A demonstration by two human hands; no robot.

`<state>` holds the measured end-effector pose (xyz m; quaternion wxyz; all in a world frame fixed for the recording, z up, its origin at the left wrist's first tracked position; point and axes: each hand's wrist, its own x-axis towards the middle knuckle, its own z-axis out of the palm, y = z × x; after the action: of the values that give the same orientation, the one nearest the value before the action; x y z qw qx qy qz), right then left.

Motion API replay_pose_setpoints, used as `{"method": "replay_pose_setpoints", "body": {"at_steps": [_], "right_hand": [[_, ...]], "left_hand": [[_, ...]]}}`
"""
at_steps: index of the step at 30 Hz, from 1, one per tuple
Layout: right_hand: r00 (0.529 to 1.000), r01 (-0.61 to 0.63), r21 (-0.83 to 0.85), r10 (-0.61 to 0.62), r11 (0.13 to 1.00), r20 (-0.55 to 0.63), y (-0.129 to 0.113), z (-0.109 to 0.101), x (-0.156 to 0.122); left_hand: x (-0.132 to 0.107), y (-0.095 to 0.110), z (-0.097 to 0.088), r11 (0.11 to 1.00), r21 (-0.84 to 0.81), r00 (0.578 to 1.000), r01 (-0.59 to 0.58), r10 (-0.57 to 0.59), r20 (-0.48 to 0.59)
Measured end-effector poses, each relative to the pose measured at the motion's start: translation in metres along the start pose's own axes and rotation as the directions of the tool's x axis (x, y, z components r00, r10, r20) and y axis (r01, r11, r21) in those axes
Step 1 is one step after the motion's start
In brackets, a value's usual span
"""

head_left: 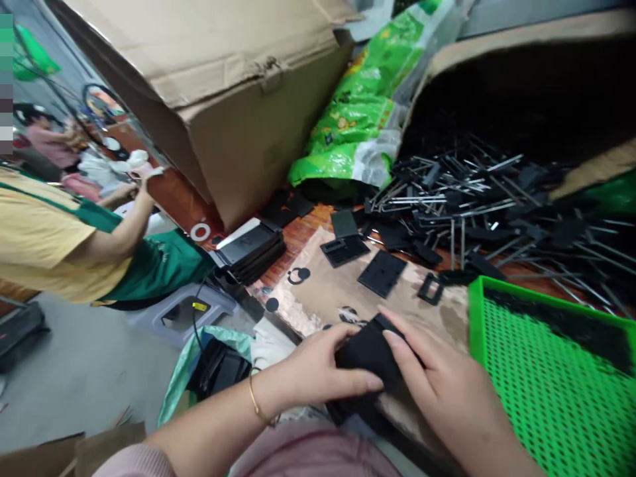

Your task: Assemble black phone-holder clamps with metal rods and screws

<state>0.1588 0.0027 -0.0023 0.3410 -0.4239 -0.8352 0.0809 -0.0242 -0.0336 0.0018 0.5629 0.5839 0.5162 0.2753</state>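
Note:
Both hands are closed around a flat black plastic piece [365, 354] near the front edge of the work surface. My left hand [322, 368] grips its left side, thumb lying across the top face. At its right edge, my right hand [437, 377] presses with thumb and fingers. Beyond the hands, a black rectangular plate [382, 273] and a black plate with a slot [344, 250] lie on a brown sheet [318, 291]. A small black frame [430, 289] rests to their right. The underside of the held piece is hidden.
A green perforated basket [556, 371] stands at right, before a heap of black parts with metal rods [462, 192]. Stacked black plates [251, 248] sit left of a green bag [358, 112] and a large cardboard box [238, 126]. A co-worker in yellow [44, 238] is at left.

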Motion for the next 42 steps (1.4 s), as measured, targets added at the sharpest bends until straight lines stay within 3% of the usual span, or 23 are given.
{"method": "replay_pose_setpoints", "body": {"at_steps": [2,5,7,9,13,16,20,28,31,34,37,39,42], "right_hand": [[0.997,-0.059,-0.029,0.058,0.998,-0.046,0.0,0.006,0.001],[0.99,-0.136,0.053,0.138,0.989,-0.038,-0.004,0.01,0.001],[0.982,-0.187,0.126,0.189,0.974,-0.01,-0.005,0.008,0.001],[0.97,-0.239,0.168,0.241,0.956,0.006,-0.002,0.002,-0.002],[0.96,-0.277,0.139,0.281,0.951,-0.012,0.015,-0.006,-0.012],[0.972,-0.232,0.048,0.233,0.972,-0.033,0.023,-0.004,-0.021],[0.99,-0.124,-0.044,0.121,0.991,-0.07,0.026,0.0,-0.026],[0.994,-0.083,-0.03,0.081,0.996,-0.077,0.027,0.0,-0.022],[0.982,-0.186,0.101,0.187,0.977,0.001,0.024,0.001,-0.017],[0.935,-0.348,0.275,0.313,0.896,0.164,0.011,0.004,-0.002],[0.835,-0.538,0.469,0.366,0.7,0.411,-0.017,0.018,0.027],[0.733,-0.674,0.569,0.334,0.471,0.593,-0.041,0.035,0.051],[0.636,-0.762,0.64,0.304,0.1,0.71,-0.073,0.068,0.091]], "left_hand": [[-0.007,0.005,0.003,0.915,0.397,0.979,-0.067,0.138,-0.153],[-0.016,0.009,0.003,0.746,0.663,0.96,-0.054,0.222,-0.173],[-0.02,0.014,-0.01,0.675,0.736,0.955,-0.041,0.244,-0.17],[-0.023,0.026,-0.036,0.603,0.798,0.942,0.01,0.262,-0.21],[-0.022,0.061,-0.105,0.382,0.866,0.825,0.324,0.333,-0.456],[-0.014,0.08,-0.143,0.241,0.839,0.805,0.488,0.248,-0.539],[0.0,0.085,-0.165,0.169,0.802,0.8,0.573,0.097,-0.592],[0.01,0.073,-0.183,0.255,0.788,0.82,0.56,-0.035,-0.572],[0.009,0.071,-0.192,0.353,0.759,0.828,0.547,-0.092,-0.553],[0.008,0.072,-0.207,0.503,0.692,0.839,0.518,-0.14,-0.526],[0.007,0.067,-0.227,0.664,0.554,0.848,0.502,-0.25,-0.468],[0.008,0.058,-0.238,0.74,0.42,0.836,0.525,-0.358,-0.415],[0.008,0.04,-0.246,0.802,0.21,0.811,0.559,-0.477,-0.339]]}}
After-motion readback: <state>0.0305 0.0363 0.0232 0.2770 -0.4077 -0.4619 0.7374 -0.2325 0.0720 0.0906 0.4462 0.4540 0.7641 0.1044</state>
